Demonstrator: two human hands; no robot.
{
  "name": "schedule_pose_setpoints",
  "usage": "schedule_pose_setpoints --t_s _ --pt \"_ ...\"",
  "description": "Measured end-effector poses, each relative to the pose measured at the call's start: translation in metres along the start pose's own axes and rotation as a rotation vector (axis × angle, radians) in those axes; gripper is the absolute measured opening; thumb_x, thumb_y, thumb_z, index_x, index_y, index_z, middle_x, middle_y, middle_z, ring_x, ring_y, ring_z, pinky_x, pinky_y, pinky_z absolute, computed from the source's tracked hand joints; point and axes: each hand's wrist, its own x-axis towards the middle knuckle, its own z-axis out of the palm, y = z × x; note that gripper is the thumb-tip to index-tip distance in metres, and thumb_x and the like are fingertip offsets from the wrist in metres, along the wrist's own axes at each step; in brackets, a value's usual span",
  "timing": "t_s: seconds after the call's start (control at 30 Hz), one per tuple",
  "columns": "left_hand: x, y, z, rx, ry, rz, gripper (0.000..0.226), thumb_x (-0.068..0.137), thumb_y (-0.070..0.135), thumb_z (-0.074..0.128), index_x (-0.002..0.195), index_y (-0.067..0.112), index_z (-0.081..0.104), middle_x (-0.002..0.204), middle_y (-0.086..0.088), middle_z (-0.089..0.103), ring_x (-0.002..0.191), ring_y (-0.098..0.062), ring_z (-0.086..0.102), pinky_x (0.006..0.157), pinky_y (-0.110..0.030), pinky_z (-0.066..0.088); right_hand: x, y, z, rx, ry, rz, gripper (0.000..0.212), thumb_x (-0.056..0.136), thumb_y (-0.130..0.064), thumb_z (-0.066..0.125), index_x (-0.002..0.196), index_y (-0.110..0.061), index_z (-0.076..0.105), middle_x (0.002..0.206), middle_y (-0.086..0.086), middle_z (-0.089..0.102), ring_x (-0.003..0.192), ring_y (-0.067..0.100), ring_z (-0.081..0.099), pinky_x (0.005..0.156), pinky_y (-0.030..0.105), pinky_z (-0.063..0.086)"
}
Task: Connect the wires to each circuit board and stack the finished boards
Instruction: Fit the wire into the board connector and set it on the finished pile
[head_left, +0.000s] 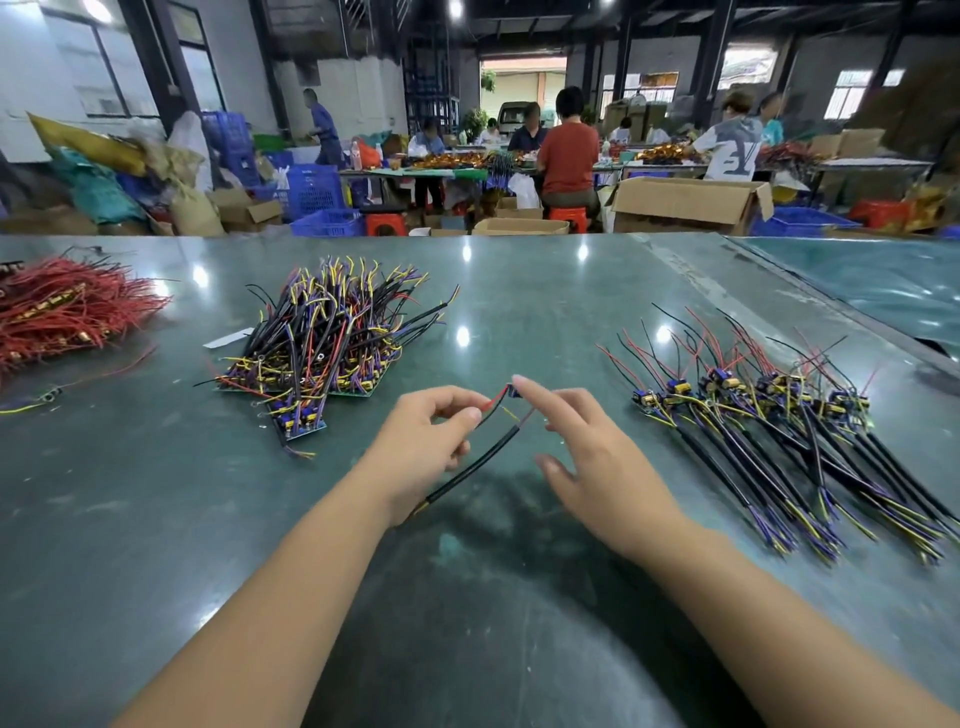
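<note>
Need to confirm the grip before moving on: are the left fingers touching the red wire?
Touching. The head view shows the left fingers pinched on the red wire, no gap visible.

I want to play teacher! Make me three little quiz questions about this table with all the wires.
1. True or false: the left hand pinches a red wire.
2. Which heap lies at the table's far left?
A. red wires
B. cardboard boxes
C. blue crates
3. Fill in: the right hand's forefinger touches a small ____ part.

Key:
1. True.
2. A, the red wire heap. The stacked boards sit further in, and the cabled boards lie on the right.
3. Blue.
</note>
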Motion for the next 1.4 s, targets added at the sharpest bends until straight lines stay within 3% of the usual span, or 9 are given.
schedule_pose_setpoints --t_s 0.13,0.27,0.47,0.63,0.77,0.9,1.13,1.27,1.4 --pt "-0.005 0.003 0.0 -0.11 -0.2 -0.056 0.018 0.094 0.001 0.053 0.093 0.011 0.068 0.072 0.0 0.062 0.052 -0.003 0.047 0.044 -0.012 0.035 0.001 -0.001 -0.001 -0.15 0.171 0.004 0.035 0.078 -0.02 0.075 0.111 -0.027 0.066 0.12 0.001 0.049 0.093 0.019 0.057 0.059 0.029 0.048" --pt "-0.008 0.006 -0.01 -0.087 -0.334 -0.126 0.016 0.091 0.003 0.058 0.094 0.011 0.071 0.075 -0.002 0.068 0.055 -0.003 0.053 0.049 -0.011 0.043 0.0 0.002 0.002 -0.082 0.088 -0.046 0.014 0.081 -0.023 0.071 0.093 -0.018 0.064 0.128 0.001 0.047 0.1 0.02 0.056 0.067 0.035 0.051" --pt "-0.002 0.007 -0.024 -0.095 -0.229 -0.171 0.014 0.088 0.003 0.061 0.097 0.01 0.07 0.078 -0.006 0.072 0.055 -0.003 0.055 0.053 -0.011 0.047 0.0 0.012 -0.007 -0.017 -0.107 -0.181 0.014 0.082 -0.012 0.064 0.093 -0.013 0.056 0.132 0.002 0.045 0.112 0.019 0.05 0.094 0.023 0.038" --pt "-0.002 0.006 -0.026 -0.117 -0.279 -0.181 0.016 0.085 0.005 0.065 0.098 0.012 0.07 0.079 -0.005 0.072 0.056 -0.004 0.057 0.055 -0.012 0.048 0.002 0.01 -0.008 -0.112 0.004 -0.201 0.023 0.079 -0.018 0.075 0.078 -0.012 0.053 0.119 0.0 0.058 0.097 0.024 0.057 0.075 0.032 0.046" --pt "-0.003 0.008 -0.032 -0.035 -0.341 -0.159 0.019 0.081 0.005 0.069 0.097 0.014 0.071 0.075 -0.004 0.072 0.055 -0.007 0.057 0.049 -0.015 0.044 0.001 0.008 -0.01 0.163 0.124 -0.069 0.037 0.081 -0.018 0.074 0.069 -0.023 0.04 0.103 -0.002 0.065 0.089 0.019 0.058 0.079 0.029 0.043" --pt "-0.002 0.009 -0.038 0.145 -0.283 -0.1 0.01 0.077 0.007 0.075 0.082 0.016 0.077 0.073 -0.006 0.073 0.055 -0.008 0.059 0.05 -0.015 0.043 0.003 0.005 -0.014 0.578 0.083 0.215 0.041 0.079 -0.011 0.076 0.062 -0.019 0.039 0.081 0.009 0.068 0.067 0.01 0.053 0.065 0.023 0.04" --pt "0.005 0.008 -0.042 0.185 -0.089 0.033 0.011 0.077 0.001 0.074 0.076 0.012 0.074 0.055 0.001 0.065 0.049 -0.004 0.056 0.051 -0.015 0.045 0.008 0.009 -0.025 1.039 0.167 0.457 0.041 0.082 0.002 0.066 0.06 -0.014 0.035 0.055 -0.002 0.06 0.057 0.014 0.054 0.059 0.021 0.045" --pt "0.009 0.005 -0.041 0.098 0.013 0.087 0.014 0.078 -0.002 0.072 0.075 0.012 0.072 0.056 0.0 0.067 0.05 -0.005 0.058 0.055 -0.014 0.05 0.007 0.017 -0.03 1.137 0.257 0.542 0.039 0.083 0.0 0.066 0.061 -0.015 0.037 0.055 0.0 0.055 0.057 0.017 0.054 0.064 0.023 0.052" --pt "0.012 0.003 -0.042 0.065 0.131 0.15 0.016 0.079 -0.003 0.07 0.076 0.012 0.071 0.054 0.004 0.066 0.049 -0.001 0.058 0.055 -0.011 0.048 0.008 0.017 -0.026 1.131 0.367 0.579 0.041 0.083 0.0 0.066 0.061 -0.016 0.036 0.058 0.006 0.052 0.054 0.014 0.054 0.06 0.024 0.047"
